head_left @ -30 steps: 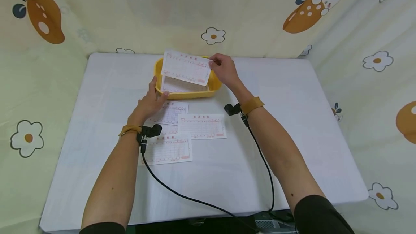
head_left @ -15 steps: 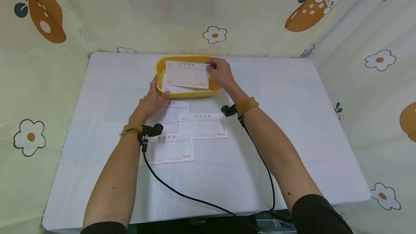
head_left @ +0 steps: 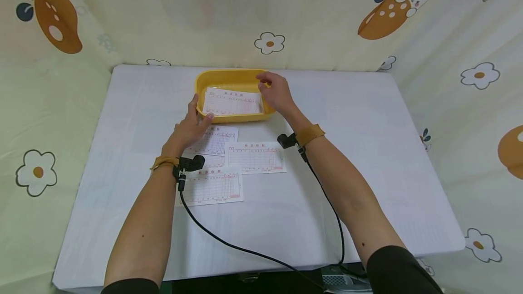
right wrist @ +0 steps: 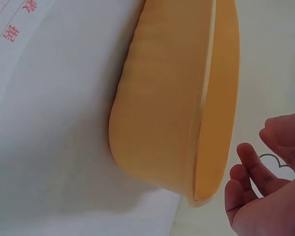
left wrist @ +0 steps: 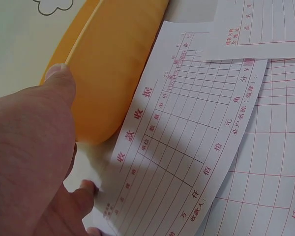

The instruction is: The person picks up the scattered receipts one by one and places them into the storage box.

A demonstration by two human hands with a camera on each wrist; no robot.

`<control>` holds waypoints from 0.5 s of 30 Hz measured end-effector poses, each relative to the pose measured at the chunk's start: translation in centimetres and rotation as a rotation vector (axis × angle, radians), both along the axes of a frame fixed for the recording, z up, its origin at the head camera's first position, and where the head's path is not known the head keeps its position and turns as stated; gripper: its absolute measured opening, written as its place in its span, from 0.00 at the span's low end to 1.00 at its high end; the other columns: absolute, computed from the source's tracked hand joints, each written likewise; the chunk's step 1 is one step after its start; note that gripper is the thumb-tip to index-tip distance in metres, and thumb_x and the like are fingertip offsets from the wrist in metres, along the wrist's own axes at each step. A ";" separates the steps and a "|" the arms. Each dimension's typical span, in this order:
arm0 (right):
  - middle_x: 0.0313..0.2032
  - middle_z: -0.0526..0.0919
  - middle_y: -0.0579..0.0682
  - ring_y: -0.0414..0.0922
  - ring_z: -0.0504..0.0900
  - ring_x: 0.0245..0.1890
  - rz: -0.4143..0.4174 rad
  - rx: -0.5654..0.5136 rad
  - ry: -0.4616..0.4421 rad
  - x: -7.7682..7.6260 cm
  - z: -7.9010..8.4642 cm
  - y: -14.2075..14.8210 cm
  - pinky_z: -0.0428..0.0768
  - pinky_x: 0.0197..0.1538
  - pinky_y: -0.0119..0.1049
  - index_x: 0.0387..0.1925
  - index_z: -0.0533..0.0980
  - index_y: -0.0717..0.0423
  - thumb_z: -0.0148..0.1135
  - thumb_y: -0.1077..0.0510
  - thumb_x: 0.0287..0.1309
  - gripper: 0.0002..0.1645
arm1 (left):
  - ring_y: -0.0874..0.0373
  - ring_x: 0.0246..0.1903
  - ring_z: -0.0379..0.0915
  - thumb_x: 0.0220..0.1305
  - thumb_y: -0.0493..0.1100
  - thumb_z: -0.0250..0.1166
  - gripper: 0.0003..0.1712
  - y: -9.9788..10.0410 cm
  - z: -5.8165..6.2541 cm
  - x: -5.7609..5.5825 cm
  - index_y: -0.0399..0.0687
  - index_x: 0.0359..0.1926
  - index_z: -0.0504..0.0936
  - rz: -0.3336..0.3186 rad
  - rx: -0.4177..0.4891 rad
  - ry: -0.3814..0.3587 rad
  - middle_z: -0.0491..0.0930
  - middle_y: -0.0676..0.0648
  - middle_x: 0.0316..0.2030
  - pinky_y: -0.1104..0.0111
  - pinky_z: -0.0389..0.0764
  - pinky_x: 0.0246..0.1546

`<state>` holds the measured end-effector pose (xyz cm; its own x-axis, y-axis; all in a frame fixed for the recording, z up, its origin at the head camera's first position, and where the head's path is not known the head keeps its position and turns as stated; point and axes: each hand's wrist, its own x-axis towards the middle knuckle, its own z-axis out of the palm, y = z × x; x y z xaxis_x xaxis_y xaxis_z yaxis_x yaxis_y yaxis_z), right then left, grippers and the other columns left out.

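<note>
A yellow plastic basket [head_left: 245, 119] stands near the far edge of the table with printed receipt slips [head_left: 231, 101] lying inside it. My left hand [head_left: 189, 127] holds its near left corner, thumb on the front wall at the rim and index finger along the left side. Over the basket's right end, my right hand [head_left: 278, 91] hovers with fingers loosely bent and nothing between them; the right wrist view shows the fingers apart from the rim. More receipt slips [left wrist: 187, 123] lie overlapping on the table in front of the basket, partly behind my left hand and wrist in the head view.
The white-covered table [head_left: 347, 126] backs onto a curtain [head_left: 220, 22] printed with flowers and rabbits. A black cable [head_left: 233, 247] runs from my left wrist camera across the table to the front edge, and another comes from the right wrist.
My right hand has lowered a receipt slip into the basket and let it go; it now lies with the others. My left hand has kept its place on the corner.
</note>
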<state>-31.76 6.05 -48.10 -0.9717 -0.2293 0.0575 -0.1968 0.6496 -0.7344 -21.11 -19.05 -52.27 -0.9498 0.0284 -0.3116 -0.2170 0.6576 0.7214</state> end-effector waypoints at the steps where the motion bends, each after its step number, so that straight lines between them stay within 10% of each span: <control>1: 0.56 0.79 0.55 0.47 0.73 0.55 -0.004 0.004 -0.001 0.1 0.0 0.0 0.69 0.64 0.36 0.58 0.77 0.59 0.54 0.61 0.69 0.18 | 0.37 0.74 0.38 0.70 0.67 0.48 0.51 0.0 0.0 0.0 0.71 0.73 0.18 -0.001 0.000 0.001 0.35 0.49 0.77 0.34 0.27 0.66; 15: 0.55 0.79 0.52 0.50 0.71 0.59 0.003 -0.023 0.046 2.4 0.0 1.2 0.67 0.64 0.39 0.58 0.77 0.59 0.55 0.59 0.68 0.19 | 0.36 0.74 0.38 0.69 0.70 0.46 0.52 0.1 0.3 0.1 0.70 0.73 0.17 -0.013 -0.019 -0.013 0.34 0.48 0.77 0.35 0.29 0.67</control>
<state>-29.38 7.20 -48.15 -0.9673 -0.2299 0.1072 -0.2322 0.6322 -0.7392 -21.05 -18.99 -52.01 -0.9451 0.0347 -0.3250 -0.2180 0.6740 0.7058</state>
